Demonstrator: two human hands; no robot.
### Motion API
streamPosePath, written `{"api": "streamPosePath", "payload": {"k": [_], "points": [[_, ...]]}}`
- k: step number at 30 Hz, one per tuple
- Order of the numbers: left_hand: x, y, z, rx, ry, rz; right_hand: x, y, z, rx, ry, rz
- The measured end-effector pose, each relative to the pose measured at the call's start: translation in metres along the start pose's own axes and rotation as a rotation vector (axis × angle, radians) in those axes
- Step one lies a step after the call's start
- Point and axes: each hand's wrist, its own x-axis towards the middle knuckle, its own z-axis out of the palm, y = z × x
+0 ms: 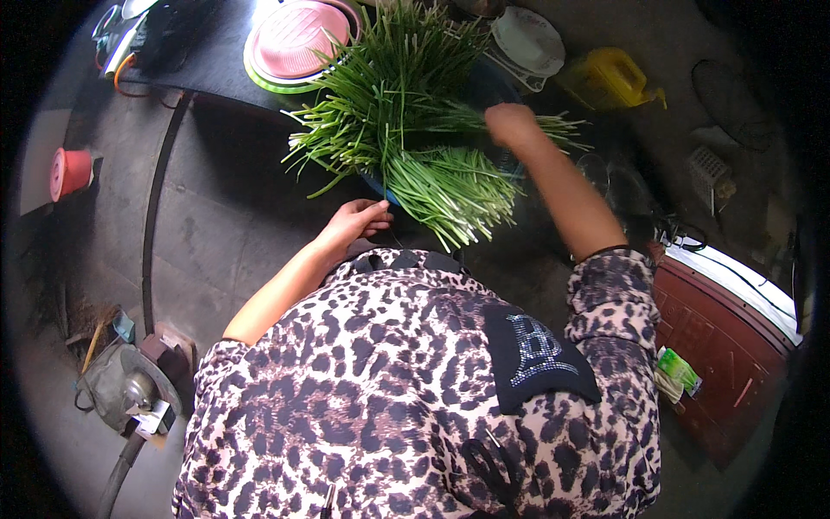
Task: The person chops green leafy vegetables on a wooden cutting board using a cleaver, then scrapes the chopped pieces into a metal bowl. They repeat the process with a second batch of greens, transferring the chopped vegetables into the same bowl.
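A large heap of long green garlic chives (pixel 415 84), with pale cut ends, fills a blue basin (pixel 382 188) in front of me; only bits of the basin's rim show. My left hand (pixel 360 220) is at the near side of the heap, its thumb and forefinger pinched on the end of a thin green stalk (pixel 386 175). A loose bunch of chives (pixel 454 194) hangs over the near rim, right of that hand. My right hand (pixel 512 124) is curled and slightly blurred over a bunch pointing right; its fingertips are hidden, so its grip cannot be told.
A pink basket (pixel 301 39) sits in a green-rimmed basin on the dark table (pixel 214 71). Back right are a white dish (pixel 528 40) and a yellow plastic jug (pixel 609 78). A red container (pixel 71 172) stands left; a brown panel (pixel 713 363) with a green packet (pixel 679 371) lies right.
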Motion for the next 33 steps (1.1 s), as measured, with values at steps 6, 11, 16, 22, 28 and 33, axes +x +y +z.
{"api": "streamPosePath", "payload": {"k": [6, 11, 16, 22, 28, 33], "points": [[-0.004, 0.002, 0.011, 0.117, -0.166, -0.070, -0.027, 0.033, -0.054, 0.257, -0.349, 0.037], [-0.004, 0.028, 0.035, 0.327, -0.181, 0.078, -0.064, 0.043, -0.060, 1.113, -0.435, 0.132], [0.000, 0.057, 0.071, 0.611, -0.270, 0.367, -0.065, -0.010, -0.041, 1.544, -0.416, 0.097], [-0.007, 0.087, 0.049, 1.511, -0.022, 0.449, -0.070, -0.015, -0.038, 1.514, -0.372, 0.190], [0.028, 0.106, 0.016, 1.593, -0.014, 0.815, -0.050, -0.020, -0.038, 1.116, -0.362, 0.090], [0.062, 0.103, 0.038, 1.844, -0.347, 0.558, -0.040, -0.050, -0.042, 1.144, -0.268, 0.013]]}}
